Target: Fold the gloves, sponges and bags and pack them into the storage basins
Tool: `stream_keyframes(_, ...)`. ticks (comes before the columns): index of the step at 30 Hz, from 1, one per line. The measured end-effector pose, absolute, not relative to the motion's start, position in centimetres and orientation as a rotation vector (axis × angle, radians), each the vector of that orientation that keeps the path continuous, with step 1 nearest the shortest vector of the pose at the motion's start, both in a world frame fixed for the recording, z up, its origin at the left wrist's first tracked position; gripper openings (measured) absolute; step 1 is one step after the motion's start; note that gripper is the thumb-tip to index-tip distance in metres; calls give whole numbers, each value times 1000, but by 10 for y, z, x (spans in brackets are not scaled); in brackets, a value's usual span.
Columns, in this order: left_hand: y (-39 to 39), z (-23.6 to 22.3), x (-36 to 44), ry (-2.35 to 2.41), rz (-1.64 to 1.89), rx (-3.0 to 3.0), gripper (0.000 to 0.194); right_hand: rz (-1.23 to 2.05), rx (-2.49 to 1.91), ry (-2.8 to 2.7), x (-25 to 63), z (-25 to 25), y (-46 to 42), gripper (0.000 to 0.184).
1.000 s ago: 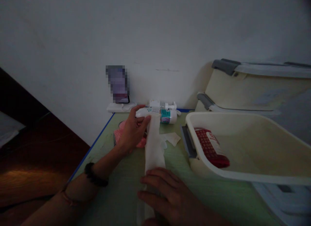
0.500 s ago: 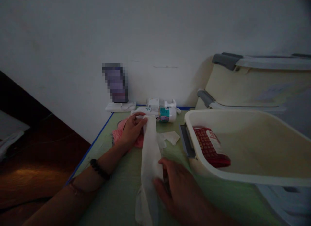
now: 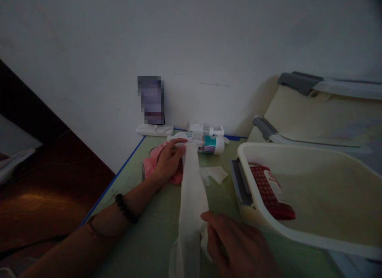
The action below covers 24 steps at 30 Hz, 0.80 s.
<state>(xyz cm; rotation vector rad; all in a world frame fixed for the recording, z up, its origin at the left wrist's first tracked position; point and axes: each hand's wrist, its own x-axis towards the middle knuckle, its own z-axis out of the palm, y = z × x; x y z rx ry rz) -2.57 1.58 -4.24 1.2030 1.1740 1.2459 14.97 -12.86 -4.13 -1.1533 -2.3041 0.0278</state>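
A long white cloth strip (image 3: pixel 191 198) runs down the table towards me, its near end cut off by the frame's lower edge. At its far end my left hand (image 3: pixel 171 158) pinches the cloth between thumb and fingers. My right hand (image 3: pixel 235 242) is closed on the strip's right edge, closer to me, where a bit of the cloth folds over. Beneath and beside my left hand lies a crumpled pink cloth (image 3: pixel 153 156) with a dark edge. Just past the strip, a white bottle with a teal label (image 3: pixel 213 145) rests on its side.
To the right stands a cream plastic bin (image 3: pixel 298 234) holding a red patterned packet (image 3: pixel 270 194). More stacked bins (image 3: pixel 322 110) are behind it. A phone (image 3: pixel 153 102) on a white stand (image 3: pixel 154 130) leans near the wall. White scraps (image 3: pixel 217 173) lie on the green tabletop (image 3: pixel 149 234).
My right hand has slid along the strip's edge, a little towards me. My left hand keeps its hold at the far end. The whole view has shifted, so things appear further right.
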Motion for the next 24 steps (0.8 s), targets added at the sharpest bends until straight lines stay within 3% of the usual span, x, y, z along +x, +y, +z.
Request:
stream_keyframes(7,13,-41,-24,1220,1289,1247,15,-152,-1065,-2353,150,-30,-130,27)
stream_keyframes(12,13,-40,-22,1161,1264,1209,16,119,-1069,-2204,147,-29,-128,27)
stream_keyframes(19,12,-40,-22,1068,1228,1223,36,-17,-1387,-2388,144,-39,-125,37)
stream_keyframes(24,14,-41,-23,1083,1205,1258,39,210,-1245,-2310,142,-35,-127,30)
